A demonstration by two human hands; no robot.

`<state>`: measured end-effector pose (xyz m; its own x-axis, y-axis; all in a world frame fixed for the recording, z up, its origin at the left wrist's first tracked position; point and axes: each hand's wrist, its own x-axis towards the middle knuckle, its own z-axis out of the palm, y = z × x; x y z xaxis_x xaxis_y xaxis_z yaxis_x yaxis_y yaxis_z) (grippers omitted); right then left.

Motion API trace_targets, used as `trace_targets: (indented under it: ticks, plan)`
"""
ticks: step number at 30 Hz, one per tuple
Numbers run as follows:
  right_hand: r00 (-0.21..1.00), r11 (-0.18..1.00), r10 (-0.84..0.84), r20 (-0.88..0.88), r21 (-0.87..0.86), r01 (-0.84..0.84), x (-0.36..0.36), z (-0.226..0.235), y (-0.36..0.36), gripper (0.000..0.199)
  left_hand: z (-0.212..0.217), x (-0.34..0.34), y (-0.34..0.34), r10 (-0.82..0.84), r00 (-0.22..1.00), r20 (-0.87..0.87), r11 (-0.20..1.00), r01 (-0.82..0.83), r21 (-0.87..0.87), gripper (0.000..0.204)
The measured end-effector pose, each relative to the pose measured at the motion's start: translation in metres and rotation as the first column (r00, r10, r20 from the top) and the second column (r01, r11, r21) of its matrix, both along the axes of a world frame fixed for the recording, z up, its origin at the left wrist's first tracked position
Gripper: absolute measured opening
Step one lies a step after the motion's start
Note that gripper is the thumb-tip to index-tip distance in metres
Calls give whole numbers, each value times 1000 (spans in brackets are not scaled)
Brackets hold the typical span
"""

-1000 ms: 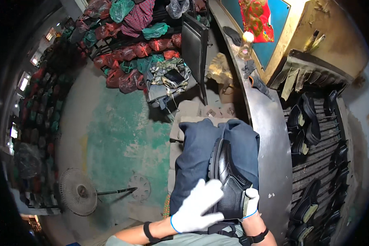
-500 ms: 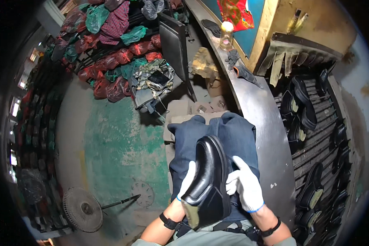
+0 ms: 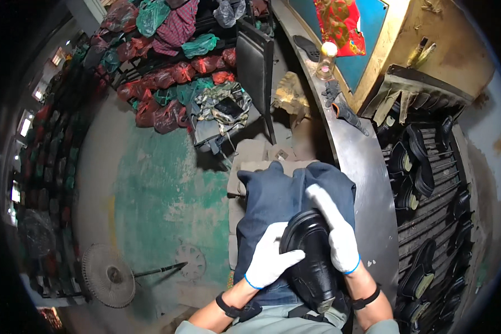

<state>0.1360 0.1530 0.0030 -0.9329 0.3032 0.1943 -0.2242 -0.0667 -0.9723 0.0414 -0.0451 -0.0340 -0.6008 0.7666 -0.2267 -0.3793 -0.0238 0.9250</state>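
Observation:
A black leather shoe (image 3: 315, 261) is held over my lap, its toe pointing away from me and its heel near my waist. My left hand (image 3: 273, 257), in a white glove with a blue cuff edge, grips the shoe's left side. Its thumb lies across the upper, and its other fingers are hidden behind the shoe. Along the right side of the toe my gloved right hand (image 3: 338, 231) reaches forward with fingers stretched out and slightly blurred. Whether it touches the shoe is unclear.
To my right runs a metal bench (image 3: 367, 206) bearing dark gloves (image 3: 345, 111) and a jar (image 3: 326, 60). Beyond it, several black shoes (image 3: 420, 158) sit on a slatted rack. A fan (image 3: 109, 275) stands at left, and a chair (image 3: 253, 67) ahead.
The shoe has turned over and sits lower, its toe nearer my lap. My left hand's thumb now shows over it. My right hand has moved forward, fingers extended, and the view has shifted slightly.

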Motion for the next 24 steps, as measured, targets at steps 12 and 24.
trace_targets:
  ticks: [12, 24]
  plan:
    - [962, 981, 27, 272, -190, 26, 138, -45, -42, 141, 25, -14, 34, -116, 942, -314, 993, 99, -68, 61]
    - [947, 678, -98, 307, -675, 289, 229, 0, 14, 126, 31, 27, 190, -463, 809, -363, 886, 427, -179, 26]
